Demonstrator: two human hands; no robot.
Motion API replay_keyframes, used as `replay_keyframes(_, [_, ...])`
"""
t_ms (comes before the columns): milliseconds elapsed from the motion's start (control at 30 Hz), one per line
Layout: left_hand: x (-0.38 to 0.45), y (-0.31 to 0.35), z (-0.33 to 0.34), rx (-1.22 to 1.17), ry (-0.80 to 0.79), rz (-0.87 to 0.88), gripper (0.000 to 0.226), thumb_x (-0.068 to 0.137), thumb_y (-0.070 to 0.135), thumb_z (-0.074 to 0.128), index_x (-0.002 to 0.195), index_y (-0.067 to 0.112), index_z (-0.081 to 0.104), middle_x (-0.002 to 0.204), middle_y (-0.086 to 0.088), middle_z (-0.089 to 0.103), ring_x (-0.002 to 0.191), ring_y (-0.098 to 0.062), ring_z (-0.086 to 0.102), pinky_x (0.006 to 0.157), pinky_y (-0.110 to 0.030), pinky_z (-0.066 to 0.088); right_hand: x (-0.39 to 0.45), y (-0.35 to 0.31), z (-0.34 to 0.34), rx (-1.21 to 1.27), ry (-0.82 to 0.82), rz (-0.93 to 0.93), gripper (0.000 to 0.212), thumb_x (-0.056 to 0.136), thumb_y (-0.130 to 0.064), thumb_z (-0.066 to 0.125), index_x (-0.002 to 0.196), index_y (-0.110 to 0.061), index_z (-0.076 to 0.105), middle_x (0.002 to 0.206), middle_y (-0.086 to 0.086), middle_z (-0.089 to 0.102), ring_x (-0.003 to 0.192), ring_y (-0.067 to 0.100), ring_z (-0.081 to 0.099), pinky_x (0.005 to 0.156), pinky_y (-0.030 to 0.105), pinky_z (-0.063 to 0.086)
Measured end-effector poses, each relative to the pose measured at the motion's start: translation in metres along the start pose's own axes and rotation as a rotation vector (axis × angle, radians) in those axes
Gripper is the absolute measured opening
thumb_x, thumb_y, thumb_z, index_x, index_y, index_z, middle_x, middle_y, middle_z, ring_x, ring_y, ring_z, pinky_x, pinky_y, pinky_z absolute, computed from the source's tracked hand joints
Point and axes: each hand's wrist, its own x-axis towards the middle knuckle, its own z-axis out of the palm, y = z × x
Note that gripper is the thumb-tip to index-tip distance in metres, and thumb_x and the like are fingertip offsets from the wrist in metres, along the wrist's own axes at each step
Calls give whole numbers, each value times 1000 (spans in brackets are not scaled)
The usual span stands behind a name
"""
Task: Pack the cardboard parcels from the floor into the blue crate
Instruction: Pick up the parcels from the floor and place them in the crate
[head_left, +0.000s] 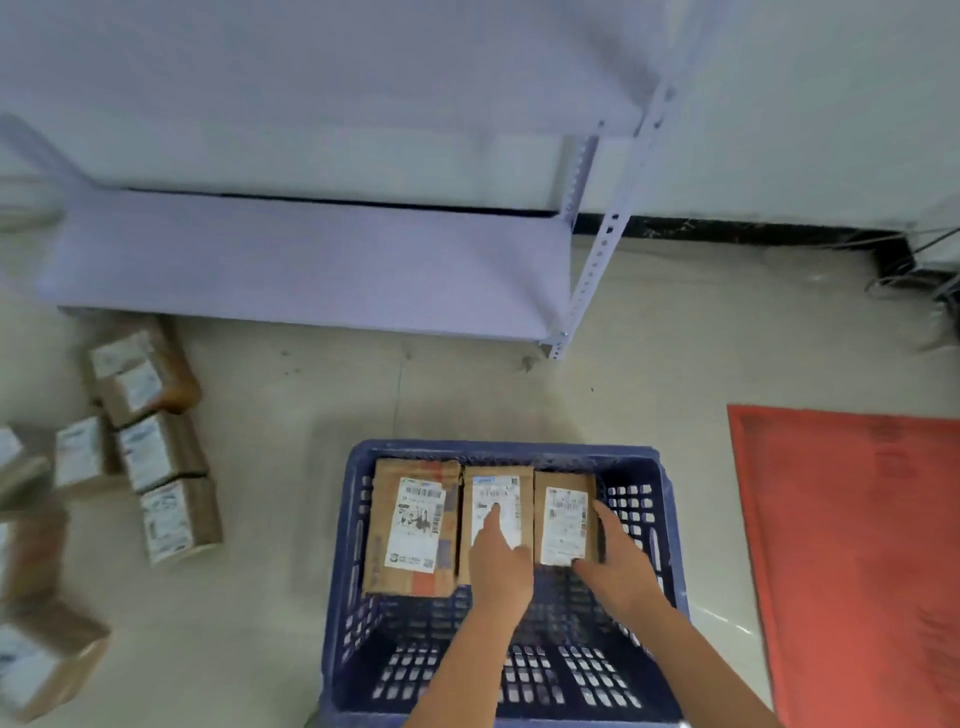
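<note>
**Three parcels lined up in the crate, more waiting on the floor**

Three cardboard parcels sit side by side along the far wall of the blue crate (349, 519), labels up: a large parcel (410, 527), a middle parcel (496, 512) and a right parcel (564, 525). The left hand (501, 564) lies flat on the middle parcel, fingers together, pressing down. The right hand (621, 564) cups the right parcel's outer edge, fingers curved around it. Loose parcels (158, 457) lie on the floor at nine o'clock from the crate, well apart from it. Judging from here, the right parcel could tip into the gap beside the crate wall if released before it sits square.
</note>
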Motion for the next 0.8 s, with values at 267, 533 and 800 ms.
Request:
replay_keyframes(267, [-82, -20, -199, -103, 80, 31, 52, 90, 3, 46, 140, 14, 36, 133, -13, 53, 114, -28, 56, 92, -34, 49, -100, -150, 51, -55, -14, -40, 76, 88, -10, 58, 149, -23, 15, 138, 14, 48, 66, 14, 57, 47, 14, 44])
replay_keyframes(533, [-120, -106, -414, -85, 236, 17, 60, 90, 6, 45, 146, 14, 25, 147, -12, 38, 132, -26, 41, 107, -36, 37, -174, -301, 202, 44, -61, -130, 75, 89, -5, 53, 149, -26, 14, 106, 8, 59, 53, 20, 52, 40, 17, 38])
replay_keyframes(800, [-125, -173, -519, -93, 252, -7, 56, 89, 5, 49, 141, 15, 32, 140, -11, 48, 126, -28, 46, 102, -33, 40, -216, -368, 322, -66, -144, -135, 79, 86, 7, 46, 148, -31, 13, 133, 20, 50, 83, 32, 61, 58, 35, 50])
